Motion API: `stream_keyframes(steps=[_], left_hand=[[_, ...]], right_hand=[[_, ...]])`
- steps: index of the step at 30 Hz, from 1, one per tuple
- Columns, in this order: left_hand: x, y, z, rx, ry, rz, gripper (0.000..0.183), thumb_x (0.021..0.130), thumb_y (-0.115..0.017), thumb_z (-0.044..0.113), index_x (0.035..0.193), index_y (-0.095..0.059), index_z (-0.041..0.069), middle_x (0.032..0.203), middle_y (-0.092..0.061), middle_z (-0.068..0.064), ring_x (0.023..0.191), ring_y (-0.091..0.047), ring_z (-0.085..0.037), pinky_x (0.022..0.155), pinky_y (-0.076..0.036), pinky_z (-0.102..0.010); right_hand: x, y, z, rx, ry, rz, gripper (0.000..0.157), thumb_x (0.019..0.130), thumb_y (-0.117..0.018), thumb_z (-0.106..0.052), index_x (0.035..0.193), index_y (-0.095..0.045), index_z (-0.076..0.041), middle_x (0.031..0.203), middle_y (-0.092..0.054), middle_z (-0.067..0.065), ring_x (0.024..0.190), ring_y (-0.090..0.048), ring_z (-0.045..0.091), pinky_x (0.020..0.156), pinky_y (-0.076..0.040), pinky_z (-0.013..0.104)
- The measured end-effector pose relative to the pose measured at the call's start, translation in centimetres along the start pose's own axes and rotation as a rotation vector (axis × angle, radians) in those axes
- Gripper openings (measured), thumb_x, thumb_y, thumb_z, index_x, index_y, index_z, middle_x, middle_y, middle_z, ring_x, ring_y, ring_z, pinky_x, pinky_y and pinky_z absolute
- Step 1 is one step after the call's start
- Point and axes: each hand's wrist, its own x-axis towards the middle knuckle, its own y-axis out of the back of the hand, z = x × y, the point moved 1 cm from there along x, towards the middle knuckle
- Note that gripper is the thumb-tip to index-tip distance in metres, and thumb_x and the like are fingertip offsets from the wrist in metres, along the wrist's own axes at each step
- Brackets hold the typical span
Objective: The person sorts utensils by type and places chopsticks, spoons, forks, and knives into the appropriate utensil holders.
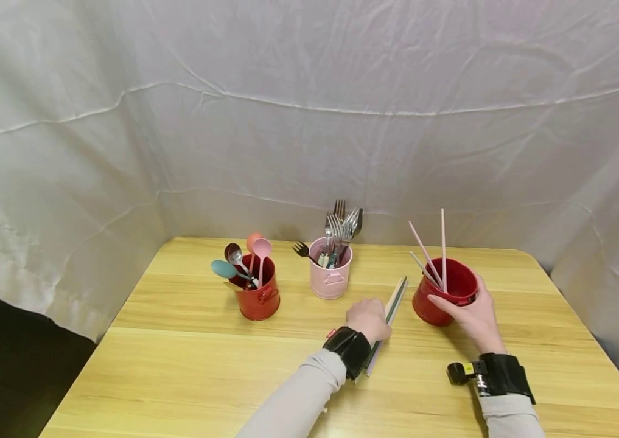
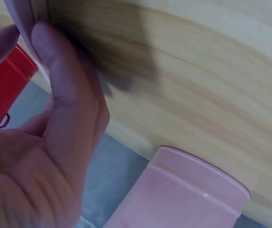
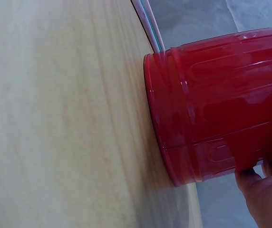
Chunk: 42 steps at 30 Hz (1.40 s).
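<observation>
Both hands' fingers are gripping as I watch: the left hand (image 1: 366,319) pinches a bundle of chopsticks (image 1: 394,304) at the bench (image 1: 205,353), while the right hand (image 1: 473,319) holds the red bucket (image 1: 432,307) around its upper side, more chopsticks leaning inside it. If that pinch catches only some of the thin, loosely fanned shafts, I'd expect the others to slip and scatter. Their long axis runs slantwise, far ends pointing away and rightward, between the pink bucket (image 1: 329,281) of forks and the red bucket.
</observation>
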Motion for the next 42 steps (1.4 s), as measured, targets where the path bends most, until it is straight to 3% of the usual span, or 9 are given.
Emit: stream_keyframes(steps=[10, 21, 33, 42], left_hand=[[0.4, -0.2, -0.2, 0.035, 0.014, -0.012, 0.035, 0.077, -0.084, 0.036, 0.065, -0.057, 0.017, 0.068, -0.057, 0.004, 0.067, -0.055, -0.014, 0.055, -0.044, -0.028], [0.2, 0.1, 0.5, 0.115, 0.035, 0.02, 0.036, 0.071, -0.085, 0.042, 0.068, -0.058, 0.019, 0.072, -0.058, 0.005, 0.069, -0.055, -0.013, 0.057, -0.044, -0.027], [0.3, 0.7, -0.6, 0.001, -0.003, -0.025, 0.04, 0.081, -0.082, 0.037, 0.061, -0.056, 0.015, 0.067, -0.059, 0.003, 0.063, -0.055, -0.013, 0.052, -0.044, -0.026], [0.0, 1.3, -0.7, -0.024, 0.01, -0.036, 0.027, 0.081, -0.078, 0.022, 0.063, -0.06, 0.014, 0.069, -0.063, 0.0, 0.063, -0.057, -0.015, 0.053, -0.044, -0.026]], right_hand=[[-0.1, -0.1, 0.0, -0.002, 0.012, -0.018, 0.092, 0.083, -0.083, -0.021, 0.156, -0.029, -0.011, 0.151, -0.046, 0.015, 0.128, -0.042, 0.023, 0.087, -0.039, 0.007], [0.0, -0.2, 0.0, 0.006, 0.007, -0.025, 0.092, 0.084, -0.083, -0.022, 0.157, -0.028, -0.012, 0.152, -0.045, 0.015, 0.13, -0.041, 0.026, 0.088, -0.038, 0.009], [-0.1, -0.2, 0.1, 0.013, 0.025, -0.018, 0.091, 0.083, -0.083, -0.02, 0.156, -0.029, -0.011, 0.15, -0.046, 0.016, 0.128, -0.042, 0.022, 0.087, -0.039, 0.007], [-0.1, -0.2, 0.0, 0.014, 0.027, -0.009, 0.091, 0.082, -0.084, -0.019, 0.156, -0.031, -0.011, 0.149, -0.047, 0.016, 0.127, -0.043, 0.021, 0.087, -0.039, 0.007]])
